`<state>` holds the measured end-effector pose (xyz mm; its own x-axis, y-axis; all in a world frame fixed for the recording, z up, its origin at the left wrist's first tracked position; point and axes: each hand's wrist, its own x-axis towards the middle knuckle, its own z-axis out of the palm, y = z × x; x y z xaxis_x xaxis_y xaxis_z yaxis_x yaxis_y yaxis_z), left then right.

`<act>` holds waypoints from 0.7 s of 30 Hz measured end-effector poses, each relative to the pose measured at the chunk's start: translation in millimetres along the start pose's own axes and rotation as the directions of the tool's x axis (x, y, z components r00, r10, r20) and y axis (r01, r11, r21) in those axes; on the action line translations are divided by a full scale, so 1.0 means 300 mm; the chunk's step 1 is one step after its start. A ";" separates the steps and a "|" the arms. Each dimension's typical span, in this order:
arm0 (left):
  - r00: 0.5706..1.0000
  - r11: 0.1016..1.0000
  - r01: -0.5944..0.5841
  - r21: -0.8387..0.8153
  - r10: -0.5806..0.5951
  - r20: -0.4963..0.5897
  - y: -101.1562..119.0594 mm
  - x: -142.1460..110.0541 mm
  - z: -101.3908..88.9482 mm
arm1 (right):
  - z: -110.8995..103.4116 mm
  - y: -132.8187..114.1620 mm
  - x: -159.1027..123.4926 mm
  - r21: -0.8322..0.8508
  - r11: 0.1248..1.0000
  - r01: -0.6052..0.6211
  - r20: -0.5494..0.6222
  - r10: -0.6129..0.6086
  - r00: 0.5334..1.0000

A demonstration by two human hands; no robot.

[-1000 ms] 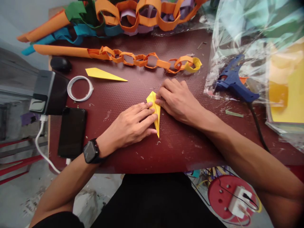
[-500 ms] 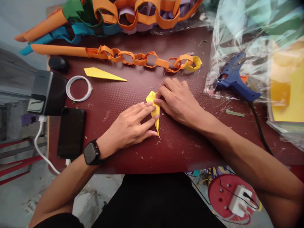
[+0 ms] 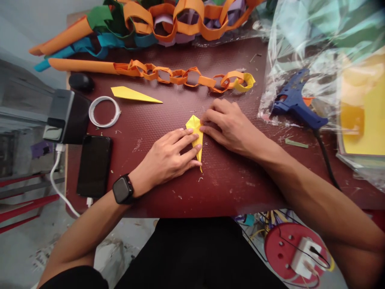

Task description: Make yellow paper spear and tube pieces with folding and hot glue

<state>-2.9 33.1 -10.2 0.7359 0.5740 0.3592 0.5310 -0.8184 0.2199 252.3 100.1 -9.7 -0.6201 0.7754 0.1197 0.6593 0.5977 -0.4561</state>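
A folded yellow paper (image 3: 194, 123), kite-shaped with its narrow tip toward me, lies on the dark red table. My left hand (image 3: 168, 157) rests flat over its left side, fingers spread and pressing on it. At the upper right edge of the paper, my right hand (image 3: 224, 125) has its thumb and fingertips pinched on the fold. A second folded yellow paper (image 3: 134, 95) lies farther back on the left. Beyond both hands stretches an orange paper chain (image 3: 177, 76) that ends in a yellow link (image 3: 245, 82).
On the left are a white tape roll (image 3: 104, 112), a phone (image 3: 94, 165), a black charger block (image 3: 70, 116) and a black mouse (image 3: 81, 82). A blue glue gun (image 3: 300, 100) lies on plastic wrap at right. Larger paper chains (image 3: 189, 18) fill the back.
My right hand has shifted slightly right along the paper's edge, and the upper right flap shows wider. My left hand stays on the paper. The view has shifted a little.
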 end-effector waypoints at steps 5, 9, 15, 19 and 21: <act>0.998 0.997 0.064 -0.037 -0.064 0.011 0.001 0.004 0.011 | 0.016 -0.013 0.009 -0.026 0.999 -0.045 -0.011 0.045 0.999; 0.997 0.996 0.080 -0.028 -0.079 0.019 0.010 0.013 0.004 | 0.023 -0.018 0.015 -0.047 0.997 -0.067 -0.009 0.066 0.998; 0.996 0.995 0.086 -0.050 -0.085 0.031 0.012 0.015 -0.003 | 0.022 -0.020 0.009 -0.068 0.996 -0.057 -0.018 0.056 0.998; 0.982 0.983 0.182 0.004 -0.182 0.051 -0.003 0.002 -0.008 | -0.021 -0.038 -0.020 -0.071 0.996 0.046 -0.004 -0.047 0.999; 0.959 0.958 0.279 0.066 -0.281 0.033 -0.009 -0.002 -0.013 | -0.046 -0.051 -0.036 -0.076 0.990 0.117 0.025 -0.116 0.993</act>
<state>-6.4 34.8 -7.3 0.5704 0.7815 0.2527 0.7415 -0.6223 0.2509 254.9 85.3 8.2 -0.7026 0.6957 0.1495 0.6125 0.6982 -0.3706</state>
